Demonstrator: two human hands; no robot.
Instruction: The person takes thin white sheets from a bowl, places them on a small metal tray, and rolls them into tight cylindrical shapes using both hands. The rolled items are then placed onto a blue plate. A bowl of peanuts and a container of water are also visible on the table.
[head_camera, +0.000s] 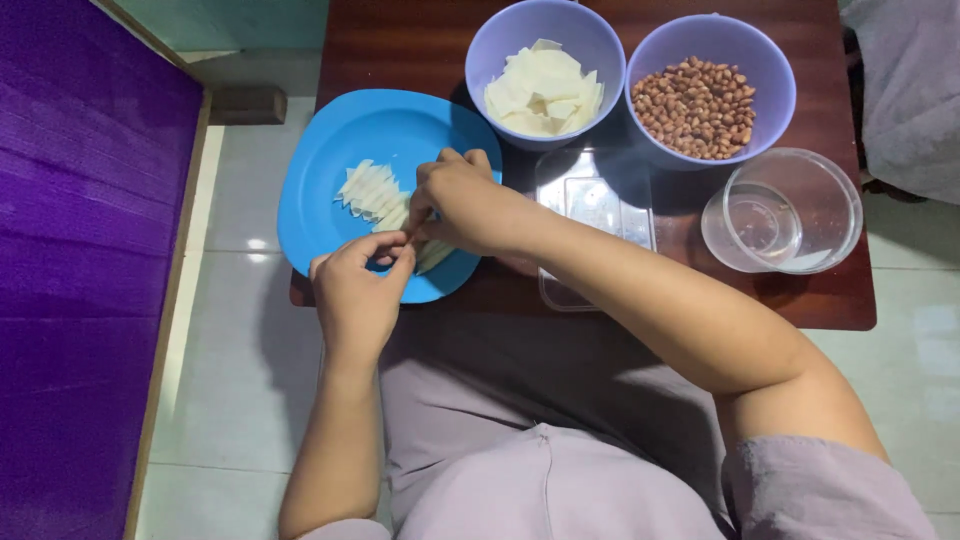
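Observation:
My left hand (358, 290) and my right hand (462, 205) meet over the near edge of a blue plate (330, 150). Both pinch a small pale dough wrapper (410, 238) between fingertips. A row of folded pale dough pieces (368, 190) lies on the plate just beyond my hands. At the back stands a lilac bowl of flat dough squares (545, 90), and beside it a lilac bowl of peanuts (697, 105).
A clear plastic container (595, 205) lies behind my right wrist. A clear bowl holding a little water (785, 212) stands at the right of the small dark wooden table (830, 300). A purple panel (80, 250) runs along the left, white floor tiles (235, 350) below.

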